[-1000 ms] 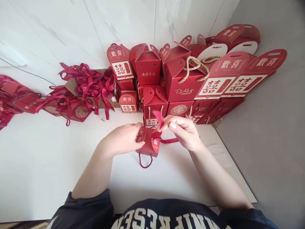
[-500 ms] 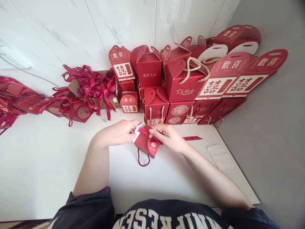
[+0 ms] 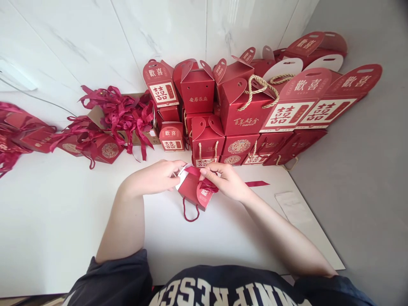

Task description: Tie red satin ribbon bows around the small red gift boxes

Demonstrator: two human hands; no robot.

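Left fingers [image 3: 175, 180] gripping a flap of the small red box [image 3: 194, 185], right fingers [image 3: 207, 173] pinching its ribbon [image 3: 193, 171], mid-counter [image 3: 172, 238] between the wall and near edges, and one hard tug on that ribbon could crease the thin card!
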